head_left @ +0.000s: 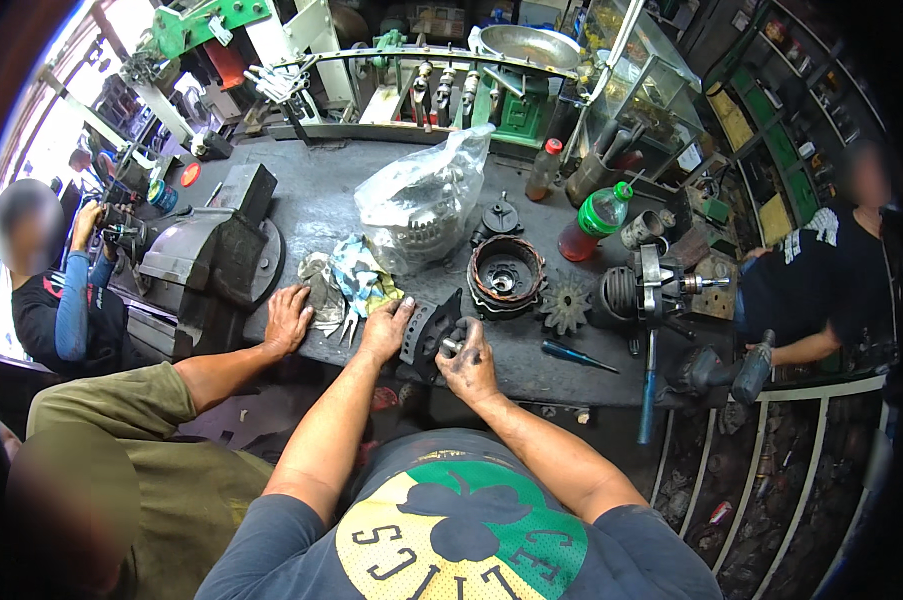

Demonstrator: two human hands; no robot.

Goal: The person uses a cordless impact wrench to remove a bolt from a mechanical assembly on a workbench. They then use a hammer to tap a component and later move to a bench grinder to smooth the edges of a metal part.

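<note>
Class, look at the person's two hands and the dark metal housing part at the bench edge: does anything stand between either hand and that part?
Nothing visible does. The left hand already grips the dark metal housing part on its left side, and the right hand rests against its right side, pinching a small metal piece. The neighbour's hand lies flat on the bench, apart.

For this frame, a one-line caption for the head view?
Left hand steadies a dark metal housing on the workbench; right hand pinches a small metal part.
</note>
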